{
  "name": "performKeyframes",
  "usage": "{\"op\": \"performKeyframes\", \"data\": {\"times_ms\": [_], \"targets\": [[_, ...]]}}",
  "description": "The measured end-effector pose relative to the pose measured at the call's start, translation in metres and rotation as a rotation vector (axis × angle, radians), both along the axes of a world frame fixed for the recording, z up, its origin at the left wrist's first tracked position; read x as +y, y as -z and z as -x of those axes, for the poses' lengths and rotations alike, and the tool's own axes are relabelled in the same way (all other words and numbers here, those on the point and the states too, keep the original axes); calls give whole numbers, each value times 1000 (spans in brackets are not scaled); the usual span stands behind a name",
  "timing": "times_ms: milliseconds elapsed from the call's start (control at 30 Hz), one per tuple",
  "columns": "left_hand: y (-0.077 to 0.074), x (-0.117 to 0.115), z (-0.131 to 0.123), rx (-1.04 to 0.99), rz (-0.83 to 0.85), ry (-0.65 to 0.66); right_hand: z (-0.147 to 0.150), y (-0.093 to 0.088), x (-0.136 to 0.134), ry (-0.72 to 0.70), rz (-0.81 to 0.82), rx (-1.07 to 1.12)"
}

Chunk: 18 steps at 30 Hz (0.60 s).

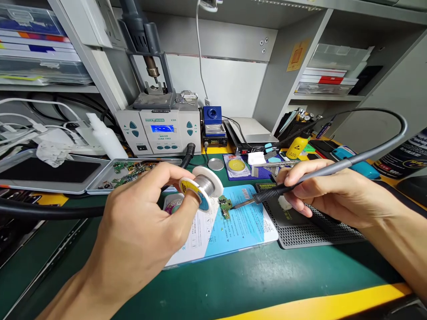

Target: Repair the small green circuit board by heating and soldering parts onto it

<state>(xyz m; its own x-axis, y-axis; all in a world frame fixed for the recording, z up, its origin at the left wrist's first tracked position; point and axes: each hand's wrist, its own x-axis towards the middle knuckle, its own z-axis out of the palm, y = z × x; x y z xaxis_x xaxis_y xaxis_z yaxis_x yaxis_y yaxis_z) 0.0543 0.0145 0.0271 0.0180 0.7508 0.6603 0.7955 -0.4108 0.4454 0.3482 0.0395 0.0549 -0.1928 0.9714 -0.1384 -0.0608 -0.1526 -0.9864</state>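
Note:
My left hand (143,222) is closed around a small spool of solder wire (204,186), thumb on its near flange and fingers behind. In my right hand (327,186) a soldering iron (275,193) is held like a pen, its tip pointing left. That tip is at the right edge of a small green circuit board (226,207); whether they touch I cannot tell. Under the board lies a blue and white printed box (247,226). Beside the spool, partly hidden by my left hand, is another round labelled item (171,204).
Behind stand a hot air station (160,131) and a blue iron stand (213,122). A tray of circuit boards (100,182) is at left. An open tin of yellow paste (236,165) sits behind the box. At right lie a perforated mat (310,238) and a yellow bottle (296,146).

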Motion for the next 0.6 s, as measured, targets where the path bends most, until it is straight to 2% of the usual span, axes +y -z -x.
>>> {"op": "performKeyframes", "data": {"times_ms": [267,600], "targets": [[-2,-4,-1,-66,78,-25,-1,5,0,24,-98,-49],[-1,-12,-21,-68,60,-240,-2,10,0,3,-104,-65]]}}
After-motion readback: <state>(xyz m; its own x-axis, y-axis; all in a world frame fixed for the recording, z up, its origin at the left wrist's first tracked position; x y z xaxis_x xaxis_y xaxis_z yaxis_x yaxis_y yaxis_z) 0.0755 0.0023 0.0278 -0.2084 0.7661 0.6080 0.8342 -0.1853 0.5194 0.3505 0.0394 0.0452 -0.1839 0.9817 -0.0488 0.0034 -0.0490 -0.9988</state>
